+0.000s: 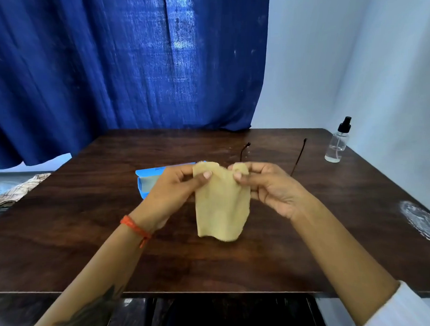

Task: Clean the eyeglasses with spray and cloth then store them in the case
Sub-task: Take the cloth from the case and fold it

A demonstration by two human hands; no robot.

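A deep blue curtain (123,68) hung behind a dark wooden table (65,241), daylight glowing through its middle. To the right stood a pale, plain wall (351,60).

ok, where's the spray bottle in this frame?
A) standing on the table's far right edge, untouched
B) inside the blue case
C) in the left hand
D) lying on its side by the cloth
A: the spray bottle stands upright near the far right edge of the table, while both hands, left and right, pinch the tan cloth.
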